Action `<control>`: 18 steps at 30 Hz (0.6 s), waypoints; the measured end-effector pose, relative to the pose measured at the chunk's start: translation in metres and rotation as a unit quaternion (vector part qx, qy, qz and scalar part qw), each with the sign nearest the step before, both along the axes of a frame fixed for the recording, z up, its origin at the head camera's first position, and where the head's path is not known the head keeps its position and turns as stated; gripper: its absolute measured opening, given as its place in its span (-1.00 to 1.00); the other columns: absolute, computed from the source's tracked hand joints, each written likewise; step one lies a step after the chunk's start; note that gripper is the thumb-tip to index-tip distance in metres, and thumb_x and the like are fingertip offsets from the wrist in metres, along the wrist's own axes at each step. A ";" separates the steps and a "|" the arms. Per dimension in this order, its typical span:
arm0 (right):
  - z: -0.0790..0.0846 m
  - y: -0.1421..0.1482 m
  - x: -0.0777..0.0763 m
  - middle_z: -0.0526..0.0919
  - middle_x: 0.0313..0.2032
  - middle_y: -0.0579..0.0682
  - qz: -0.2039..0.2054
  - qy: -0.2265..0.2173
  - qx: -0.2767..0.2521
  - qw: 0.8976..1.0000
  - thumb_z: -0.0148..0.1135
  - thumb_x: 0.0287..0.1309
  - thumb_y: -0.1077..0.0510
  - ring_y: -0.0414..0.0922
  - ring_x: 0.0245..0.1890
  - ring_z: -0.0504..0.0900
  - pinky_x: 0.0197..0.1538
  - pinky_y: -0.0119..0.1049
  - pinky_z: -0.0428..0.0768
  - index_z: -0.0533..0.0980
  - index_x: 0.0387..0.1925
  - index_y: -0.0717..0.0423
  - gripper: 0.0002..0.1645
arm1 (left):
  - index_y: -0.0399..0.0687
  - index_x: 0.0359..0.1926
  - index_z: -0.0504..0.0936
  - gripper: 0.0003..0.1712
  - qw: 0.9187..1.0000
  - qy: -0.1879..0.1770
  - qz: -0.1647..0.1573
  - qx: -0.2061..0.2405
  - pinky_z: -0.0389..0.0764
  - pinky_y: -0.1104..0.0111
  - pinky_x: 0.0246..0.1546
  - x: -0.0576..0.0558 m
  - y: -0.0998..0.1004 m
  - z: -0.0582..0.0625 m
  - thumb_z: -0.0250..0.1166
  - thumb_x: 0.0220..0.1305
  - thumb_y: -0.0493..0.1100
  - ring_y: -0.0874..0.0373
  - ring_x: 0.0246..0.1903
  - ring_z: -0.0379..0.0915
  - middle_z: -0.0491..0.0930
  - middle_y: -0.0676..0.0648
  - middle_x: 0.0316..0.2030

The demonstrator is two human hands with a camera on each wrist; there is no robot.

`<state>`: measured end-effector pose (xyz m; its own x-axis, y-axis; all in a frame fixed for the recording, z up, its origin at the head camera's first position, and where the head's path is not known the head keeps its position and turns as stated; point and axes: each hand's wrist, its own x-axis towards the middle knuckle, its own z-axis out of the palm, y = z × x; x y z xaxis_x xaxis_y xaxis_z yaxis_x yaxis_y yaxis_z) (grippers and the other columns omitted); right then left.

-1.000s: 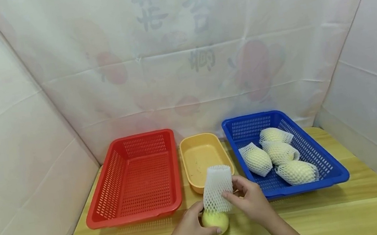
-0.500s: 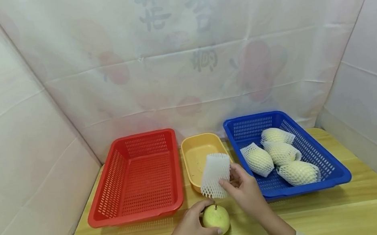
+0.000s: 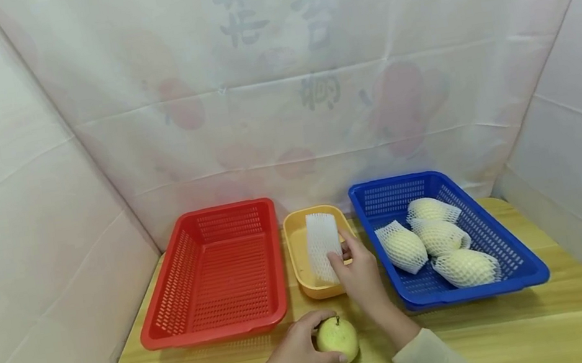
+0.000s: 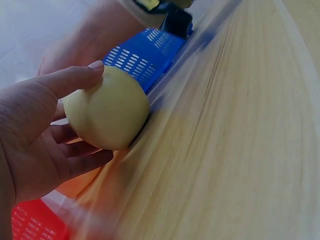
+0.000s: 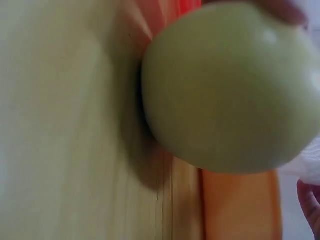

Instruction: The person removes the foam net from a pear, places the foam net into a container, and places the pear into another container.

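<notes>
A yellow-green pear (image 3: pixel 338 341), stem up, stands on the table near its front edge. My left hand (image 3: pixel 298 353) grips it from the left, thumb on the near side and fingers curled behind, as the left wrist view of the pear (image 4: pixel 107 107) also shows. Over the small yellow-orange bin (image 3: pixel 306 279), my right hand (image 3: pixel 357 269) pinches a white foam net sleeve (image 3: pixel 324 245) by its right side. The sleeve looks flattened and holds no fruit. In the right wrist view the pear (image 5: pixel 230 90) hides most of the scene.
Left of the bin stands a red plastic basket (image 3: pixel 226 279) with nothing in it. On the right, a blue basket (image 3: pixel 488 290) contains several pears in foam nets (image 3: pixel 468 268). White cloth walls (image 3: pixel 286 113) enclose the wooden table (image 3: pixel 517 336) at the back and sides.
The foam net has come off the pear, and my right hand has carried it up and away over the bin. My left hand has kept its grip on the pear in about the same place.
</notes>
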<state>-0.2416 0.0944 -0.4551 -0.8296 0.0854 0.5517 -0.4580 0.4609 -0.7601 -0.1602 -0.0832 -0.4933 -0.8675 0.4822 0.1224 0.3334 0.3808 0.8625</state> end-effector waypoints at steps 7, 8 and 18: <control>-0.014 -0.005 -0.026 0.65 -0.24 0.04 -0.042 0.013 0.062 0.997 0.35 0.18 0.21 -0.14 -0.43 0.60 -0.37 -0.28 0.61 0.52 0.05 -0.01 -0.61 | -0.06 0.23 0.51 -0.20 1.000 -0.010 -0.012 -0.002 0.54 0.41 -0.01 -0.001 0.001 0.000 0.57 -0.05 0.03 0.26 -0.01 0.50 0.58 0.10 0.06; -0.016 -0.005 -0.028 0.65 -0.24 0.04 -0.043 0.021 0.075 0.996 0.36 0.17 0.21 -0.14 -0.43 0.60 -0.37 -0.26 0.61 0.55 -0.05 0.01 -0.70 | -0.07 0.23 0.51 -0.20 1.000 -0.012 -0.011 -0.003 0.54 0.40 -0.01 -0.001 0.001 0.000 0.57 -0.05 0.04 0.26 -0.01 0.50 0.58 0.10 0.06; -0.019 -0.004 -0.035 0.70 -0.13 0.04 0.031 -0.109 0.209 0.971 0.34 0.20 0.00 -0.08 -0.30 0.64 -0.20 -0.12 0.65 0.64 -0.07 0.05 -0.69 | -0.06 0.25 0.50 -0.19 1.000 -0.016 -0.006 -0.001 0.53 0.38 0.04 -0.001 -0.003 0.002 0.56 -0.03 0.05 0.26 0.02 0.49 0.57 0.08 0.11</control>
<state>-0.2765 0.0907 -0.4743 -0.9266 -0.1632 0.3387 -0.3451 0.7267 -0.5940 -0.1610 -0.0863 -0.4915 -0.8656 0.4920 0.0932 0.3090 0.3782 0.8726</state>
